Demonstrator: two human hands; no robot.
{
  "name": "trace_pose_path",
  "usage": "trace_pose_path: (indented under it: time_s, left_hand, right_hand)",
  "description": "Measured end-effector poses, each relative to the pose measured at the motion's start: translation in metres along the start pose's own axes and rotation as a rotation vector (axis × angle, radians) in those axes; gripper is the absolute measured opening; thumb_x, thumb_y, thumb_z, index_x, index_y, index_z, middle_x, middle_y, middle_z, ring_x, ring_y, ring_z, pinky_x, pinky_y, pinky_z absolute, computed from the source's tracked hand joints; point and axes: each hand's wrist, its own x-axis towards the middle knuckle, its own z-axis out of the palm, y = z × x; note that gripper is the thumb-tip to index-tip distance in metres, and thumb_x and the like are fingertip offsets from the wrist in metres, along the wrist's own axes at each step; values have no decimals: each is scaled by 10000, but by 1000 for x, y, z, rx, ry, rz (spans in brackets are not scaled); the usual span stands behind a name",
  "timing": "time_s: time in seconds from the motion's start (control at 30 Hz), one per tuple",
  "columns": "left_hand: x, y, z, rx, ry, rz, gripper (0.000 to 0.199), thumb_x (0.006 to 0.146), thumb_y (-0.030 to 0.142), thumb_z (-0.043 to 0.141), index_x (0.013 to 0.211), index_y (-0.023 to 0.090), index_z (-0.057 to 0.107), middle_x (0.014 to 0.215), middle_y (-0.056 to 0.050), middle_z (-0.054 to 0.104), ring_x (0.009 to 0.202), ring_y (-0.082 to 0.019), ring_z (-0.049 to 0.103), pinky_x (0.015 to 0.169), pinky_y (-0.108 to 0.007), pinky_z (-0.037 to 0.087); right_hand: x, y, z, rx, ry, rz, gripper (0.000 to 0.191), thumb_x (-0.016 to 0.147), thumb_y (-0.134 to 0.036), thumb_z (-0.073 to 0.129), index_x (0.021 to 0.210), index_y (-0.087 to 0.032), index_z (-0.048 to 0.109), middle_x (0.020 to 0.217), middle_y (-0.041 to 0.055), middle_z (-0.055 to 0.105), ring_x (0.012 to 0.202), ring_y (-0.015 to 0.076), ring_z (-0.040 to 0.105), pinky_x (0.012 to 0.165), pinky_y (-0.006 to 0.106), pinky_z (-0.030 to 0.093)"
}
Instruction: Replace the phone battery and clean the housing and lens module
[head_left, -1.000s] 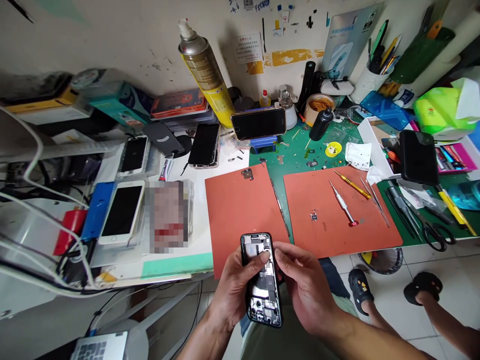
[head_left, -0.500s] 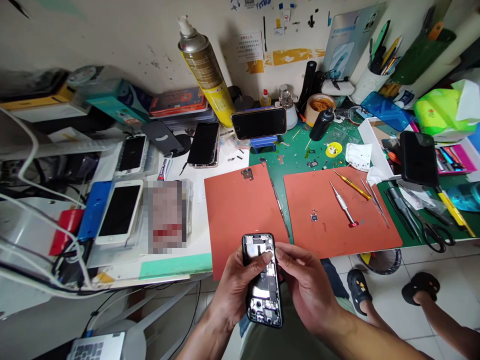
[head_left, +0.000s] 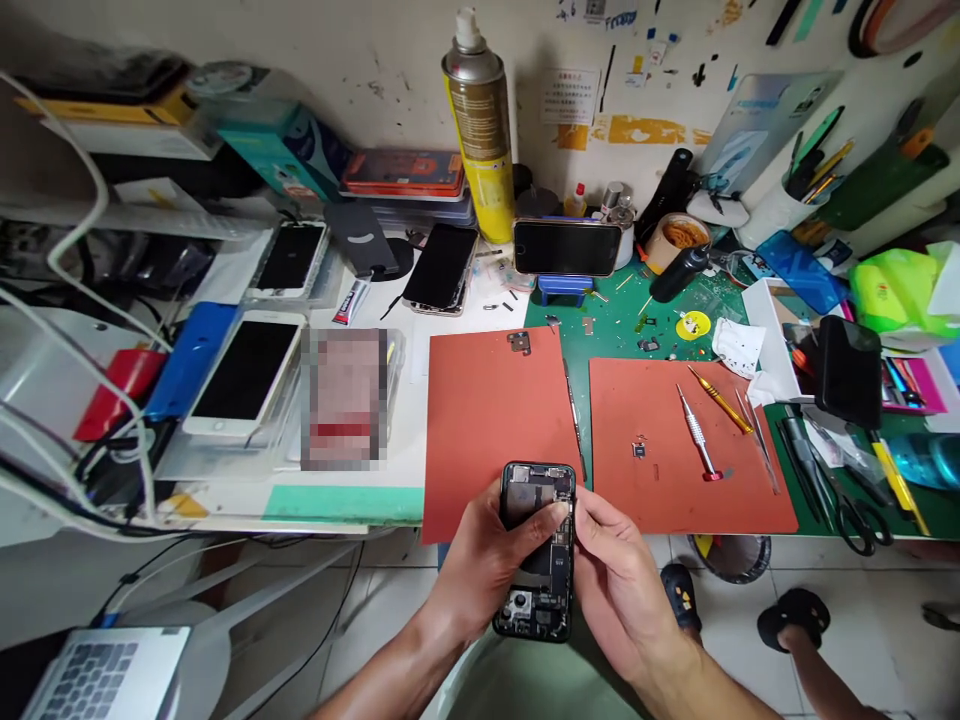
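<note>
An opened phone with its inner boards and camera module bare is held upright over the bench's front edge. My left hand grips its left side, with the thumb laid across the boards toward the right edge. Against the phone's upper right edge, the thumb and fingers of my right hand are closed; the exact spot they pinch is partly hidden. Just beyond lies a red-brown mat with a small metal bracket on it. A thin metal pry tool rests along the mat's right edge.
A second mat carries a silver screwdriver, a gold screwdriver, tweezers and a small part. Scissors lie at right. Phones, a spray can and a propped phone stand behind. Another person's shoes show below.
My view has shifted, so the bench appears moved. The phone has tilted and its inside looks darker. Both hands keep their places on it, the left thumb still across the boards.
</note>
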Motion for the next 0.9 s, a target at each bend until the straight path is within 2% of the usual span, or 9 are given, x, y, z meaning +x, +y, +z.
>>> trace_pose_path:
  time_s: [0.2, 0.33, 0.47, 0.57, 0.63, 0.7, 0.8, 0.9]
  left_hand:
    - [-1, 5, 2, 65, -35, 5, 396, 810, 512, 891, 955, 158, 787, 897, -59, 773, 804, -198, 686, 691, -252, 548]
    - [-2, 10, -6, 84, -55, -30, 416, 819, 543, 870, 952, 165, 757, 896, -60, 765, 820, -215, 694, 726, -278, 569]
    - [6, 28, -28, 249, -68, -24, 436, 793, 568, 870, 809, 180, 672, 693, -1, 645, 598, -154, 574, 531, -221, 453]
    - [21, 52, -37, 414, -94, -47, 398, 748, 525, 895, 755, 194, 673, 659, 8, 627, 558, -151, 547, 491, -212, 411]
    - [32, 68, -38, 466, -106, -57, 324, 708, 456, 913, 815, 194, 756, 757, -34, 724, 644, -198, 634, 541, -228, 463]
    - [44, 78, -37, 461, -152, 20, 300, 643, 365, 936, 843, 193, 792, 878, -66, 789, 824, -258, 712, 630, -230, 496]
    - [59, 83, -40, 470, -167, 91, 286, 591, 324, 937, 794, 197, 781, 755, -37, 768, 737, -259, 703, 606, -246, 471]
    - [68, 82, -43, 517, -192, 96, 271, 596, 328, 938, 760, 191, 772, 693, -34, 746, 648, -237, 669, 580, -257, 437]
  right_hand:
    - [1, 5, -4, -80, 104, -46, 319, 837, -472, 895, 1060, -247, 860, 1024, 84, 813, 934, 251, 725, 903, 404, 577]
    - [1, 5, -14, -262, 235, -230, 287, 861, -485, 882, 1012, -242, 855, 951, 70, 807, 862, 214, 720, 811, 344, 577]
    - [-8, -27, -34, -634, 331, -478, 302, 944, -505, 791, 893, -209, 819, 836, 57, 764, 734, 184, 678, 677, 309, 543]
    - [-14, -67, -54, -1065, 559, -710, 324, 983, -534, 721, 995, -219, 799, 903, 60, 750, 737, 193, 659, 670, 328, 521]
    - [-11, -91, -70, -1451, 719, -857, 384, 990, -578, 673, 1043, -213, 781, 1022, 97, 752, 849, 237, 681, 761, 370, 518]
    - [-2, -106, -86, -1773, 821, -849, 452, 1018, -605, 583, 1058, -191, 759, 1069, 139, 736, 906, 283, 678, 806, 410, 498]
    - [14, -112, -103, -2053, 882, -737, 498, 1066, -556, 450, 1065, -147, 735, 1041, 191, 711, 889, 324, 660, 740, 417, 461]
    - [22, -111, -110, -2193, 876, -712, 522, 1086, -499, 363, 1039, -126, 725, 951, 209, 693, 885, 348, 635, 721, 419, 434]
